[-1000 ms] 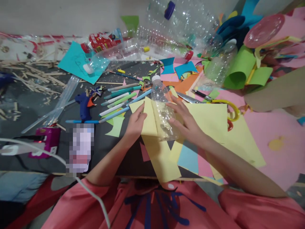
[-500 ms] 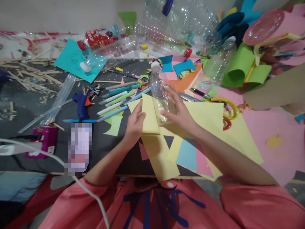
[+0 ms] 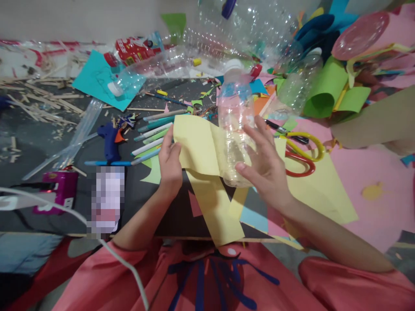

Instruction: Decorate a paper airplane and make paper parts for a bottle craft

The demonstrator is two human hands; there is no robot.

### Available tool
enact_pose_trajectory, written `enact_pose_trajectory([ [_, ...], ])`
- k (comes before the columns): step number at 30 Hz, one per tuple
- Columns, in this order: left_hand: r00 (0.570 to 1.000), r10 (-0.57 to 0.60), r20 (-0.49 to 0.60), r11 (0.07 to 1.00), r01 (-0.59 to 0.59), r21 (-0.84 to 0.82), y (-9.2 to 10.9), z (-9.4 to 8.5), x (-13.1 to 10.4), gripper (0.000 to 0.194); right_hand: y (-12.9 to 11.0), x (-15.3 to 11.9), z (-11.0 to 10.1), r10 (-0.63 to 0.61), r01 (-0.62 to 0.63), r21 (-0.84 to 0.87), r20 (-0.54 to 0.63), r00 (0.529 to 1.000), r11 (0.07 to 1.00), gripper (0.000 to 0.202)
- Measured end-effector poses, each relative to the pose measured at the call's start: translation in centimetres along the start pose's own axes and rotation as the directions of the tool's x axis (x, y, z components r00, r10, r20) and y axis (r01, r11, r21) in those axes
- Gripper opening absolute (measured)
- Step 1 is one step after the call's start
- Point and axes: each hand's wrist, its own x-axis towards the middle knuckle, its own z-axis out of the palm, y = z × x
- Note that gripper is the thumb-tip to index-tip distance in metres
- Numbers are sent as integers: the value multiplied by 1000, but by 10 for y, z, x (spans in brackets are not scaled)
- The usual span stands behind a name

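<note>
In the middle of the head view, a clear plastic bottle (image 3: 235,112) with a white cap stands nearly upright, raised against a sheet of yellow paper (image 3: 197,144). My left hand (image 3: 171,166) grips the paper's left end, thumb in front. The paper curves across to the bottle and passes behind its lower part. My right hand (image 3: 269,168) holds the bottle's lower right side, with the thumb on its front and the other fingers spread along the side. How far the paper wraps behind the bottle is hidden.
Scissors with yellow and red handles (image 3: 301,166) lie right of my right hand. Several markers (image 3: 155,134), a blue glue gun (image 3: 110,140) and a phone (image 3: 106,198) are on the left. More plastic bottles (image 3: 155,69) lie at the back. A white cable (image 3: 78,216) crosses the lower left.
The bottle has come up nearer to me and slightly right, with my right hand moving along. My left hand has shifted left, and the yellow paper has been lifted and spread from its folded look.
</note>
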Motion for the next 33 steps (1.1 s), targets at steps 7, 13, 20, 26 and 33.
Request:
enact_pose_trajectory([
  [7, 948, -294, 118, 945, 307, -113, -3, 0, 4, 57, 34, -7, 37, 59, -58, 162, -4, 998, 985, 58],
  [13, 909, -248, 336, 951, 294, -93, 3, 1, 1, 63, 47, -5, 38, 37, -33, 164, -22, 999, 986, 48],
  [20, 908, 170, 384, 932, -275, 237, 7, 0, -10, 50, 35, -9, 48, 66, -77, 294, 49, 997, 953, 57],
  [26, 806, 174, 566, 851, -413, 326, 5, -5, -6, 61, 40, 11, 19, -97, 94, 27, 132, 987, 995, 27],
  [33, 816, 187, 546, 855, -410, 319, 1, -5, -7, 57, 65, 38, -23, -122, 149, -498, 87, 989, 854, 20],
])
